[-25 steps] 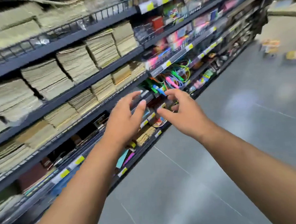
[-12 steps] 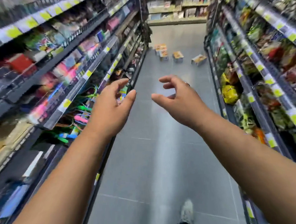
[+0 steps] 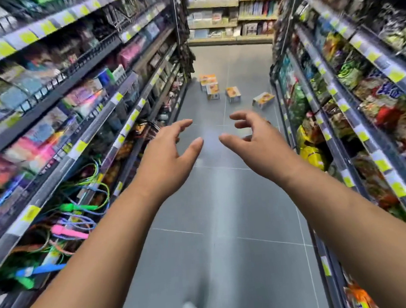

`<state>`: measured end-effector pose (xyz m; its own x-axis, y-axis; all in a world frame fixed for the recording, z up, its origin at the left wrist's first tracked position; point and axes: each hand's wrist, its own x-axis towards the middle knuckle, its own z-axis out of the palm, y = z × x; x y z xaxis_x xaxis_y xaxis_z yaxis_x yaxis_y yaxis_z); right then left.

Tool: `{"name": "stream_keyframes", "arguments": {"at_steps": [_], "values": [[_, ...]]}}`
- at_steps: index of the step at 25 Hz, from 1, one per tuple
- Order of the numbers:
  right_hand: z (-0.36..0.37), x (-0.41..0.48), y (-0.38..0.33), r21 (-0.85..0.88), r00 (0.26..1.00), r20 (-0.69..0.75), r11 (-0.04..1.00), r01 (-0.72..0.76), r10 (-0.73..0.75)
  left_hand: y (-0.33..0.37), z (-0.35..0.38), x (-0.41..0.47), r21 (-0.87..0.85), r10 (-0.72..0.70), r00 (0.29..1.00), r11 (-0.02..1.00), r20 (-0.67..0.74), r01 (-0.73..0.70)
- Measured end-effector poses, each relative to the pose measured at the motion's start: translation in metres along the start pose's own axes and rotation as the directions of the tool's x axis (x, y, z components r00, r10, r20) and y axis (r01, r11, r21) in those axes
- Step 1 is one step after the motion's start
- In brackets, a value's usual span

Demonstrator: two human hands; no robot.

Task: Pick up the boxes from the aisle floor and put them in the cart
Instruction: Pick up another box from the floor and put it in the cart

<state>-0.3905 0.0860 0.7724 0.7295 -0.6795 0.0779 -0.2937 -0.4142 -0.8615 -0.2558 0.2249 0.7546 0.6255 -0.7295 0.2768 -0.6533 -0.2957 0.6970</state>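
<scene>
Both arms reach further along the aisle now, boxes nearer. Left hand (image 3: 166, 161) and right hand (image 3: 257, 150) apart, fingers loosely spread, gripping nothing. Small orange-and-white cardboard boxes (image 3: 232, 94) lie scattered on the grey tiled floor (image 3: 225, 212), well ahead of both hands.

Both bare forearms extend forward, converging slightly. Left hand (image 3: 167, 156): palm turned inward, fingers loosely spread, holding nothing. Right hand (image 3: 259, 147): palm inward, fingers slightly curled, empty. The thumbs point toward each other, apart
</scene>
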Motion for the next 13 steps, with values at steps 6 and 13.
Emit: {"name": "stream_keyframes", "arguments": {"at_steps": [6,13], "values": [[0.022,0.164,0.025,-0.066,0.998,-0.056,0.998,-0.021,0.017,-0.070,0.013,0.166,0.008,0.014,1.000,1.000,0.007,-0.014],[0.028,0.350,0.036,0.010,0.984,-0.158,0.997,-0.082,0.082,-0.119,0.033,0.369,-0.012,0.034,0.994,0.999,0.103,-0.033]]}}
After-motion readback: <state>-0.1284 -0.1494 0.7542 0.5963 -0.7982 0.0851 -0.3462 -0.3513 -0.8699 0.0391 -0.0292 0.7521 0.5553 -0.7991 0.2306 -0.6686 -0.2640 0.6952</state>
